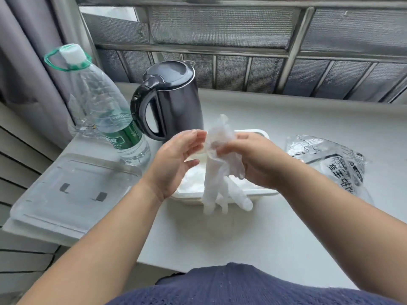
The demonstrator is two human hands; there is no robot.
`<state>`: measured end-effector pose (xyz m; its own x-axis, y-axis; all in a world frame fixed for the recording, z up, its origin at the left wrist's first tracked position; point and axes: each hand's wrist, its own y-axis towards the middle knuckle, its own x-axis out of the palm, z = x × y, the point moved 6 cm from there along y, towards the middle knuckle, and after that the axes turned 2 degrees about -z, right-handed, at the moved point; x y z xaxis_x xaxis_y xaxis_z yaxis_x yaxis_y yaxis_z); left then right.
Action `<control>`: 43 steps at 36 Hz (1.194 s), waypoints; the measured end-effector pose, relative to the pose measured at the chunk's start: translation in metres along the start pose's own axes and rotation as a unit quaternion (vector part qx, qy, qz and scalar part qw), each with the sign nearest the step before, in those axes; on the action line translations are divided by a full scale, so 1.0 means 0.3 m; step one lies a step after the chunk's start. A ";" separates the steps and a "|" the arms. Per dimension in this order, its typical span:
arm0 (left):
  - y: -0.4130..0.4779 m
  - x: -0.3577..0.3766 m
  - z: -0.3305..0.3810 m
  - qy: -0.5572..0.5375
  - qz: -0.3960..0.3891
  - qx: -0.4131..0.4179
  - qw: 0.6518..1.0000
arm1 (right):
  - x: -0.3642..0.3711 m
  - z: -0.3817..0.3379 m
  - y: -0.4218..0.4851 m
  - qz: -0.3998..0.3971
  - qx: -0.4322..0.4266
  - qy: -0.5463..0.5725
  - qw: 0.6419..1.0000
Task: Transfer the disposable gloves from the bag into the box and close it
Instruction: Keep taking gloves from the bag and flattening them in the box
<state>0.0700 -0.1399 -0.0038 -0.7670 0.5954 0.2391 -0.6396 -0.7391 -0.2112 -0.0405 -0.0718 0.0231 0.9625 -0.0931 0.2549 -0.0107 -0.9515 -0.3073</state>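
The right hand (259,159) pinches a limp bunch of gloves (211,188) near their middle. The cuffs stand up above the fingers and the glove fingers hang down over the near rim of the box (191,195). Holding the bunch by the middle, directly above the box, probably lets it be folded and dropped straight in without trailing on the ledge (220,249).

The left hand (176,159) holds nothing. Its fingers are straight and relaxed, with the palm turned toward the gloves and the fingertips just beside their upper part; whether they touch cannot be told. It looks ready to gather or flatten the bunch.

The box sits at the middle of the ledge, directly before the person, uncovered, with a white heap already inside, most likely gloves. Its clear lid (72,192) lies flat at the ledge's left end, out of the way of the hands but within the left hand's reach for closing. The bag (330,159) lies crumpled toward the right end, near the right hand that draws from it. How much it holds cannot be told.

A kettle (174,100) stands just behind the box, and a bottle (105,111) stands to the kettle's left, near the back-left corner.

The task seems partly done, with the lid not yet on.
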 end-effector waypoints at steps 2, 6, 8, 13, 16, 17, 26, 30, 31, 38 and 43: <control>-0.001 -0.006 0.008 0.012 -0.067 0.003 0.998 | 0.058 -0.030 0.000 -0.103 0.013 0.073 0.992; -0.012 0.038 0.024 -0.003 -0.228 -0.039 0.973 | 0.100 -0.062 0.035 -0.163 0.025 0.127 0.978; -0.003 0.032 0.036 0.017 -0.246 -0.050 0.968 | 0.088 -0.069 0.060 -0.125 0.023 0.129 0.983; 0.043 -0.088 0.050 0.033 -0.183 -0.075 0.980 | -0.017 -0.046 0.117 0.036 -0.008 -0.007 0.999; 0.067 -0.140 0.031 0.012 -0.145 -0.109 0.983 | -0.066 0.003 0.135 0.091 0.018 0.011 0.996; 0.076 -0.149 0.021 0.015 -0.136 -0.121 0.983 | -0.079 0.018 0.139 0.104 0.025 0.014 0.994; 0.171 -0.198 0.081 0.518 0.058 0.041 0.852 | -0.238 0.089 0.157 0.259 0.058 -0.273 0.925; 0.168 -0.102 0.044 0.672 0.023 0.144 0.726 | -0.265 0.106 0.139 0.245 0.128 -0.558 0.782; 0.162 -0.073 0.020 0.678 -0.006 0.154 0.719 | -0.261 0.106 0.139 0.237 0.125 -0.583 0.767; 0.150 -0.014 -0.165 0.799 -0.192 0.064 0.566 | -0.210 0.125 0.188 0.204 0.035 -0.717 0.665; 0.152 0.014 -0.183 0.827 -0.226 -0.008 0.515 | -0.190 0.205 0.240 0.084 0.039 -0.748 0.657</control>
<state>0.0350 -0.1537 -0.0645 0.4744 0.1688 -0.8640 -0.7617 -0.4132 -0.4990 -0.0795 -0.1170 -0.0700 0.1401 0.2526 -0.9574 -0.1922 -0.9416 -0.2765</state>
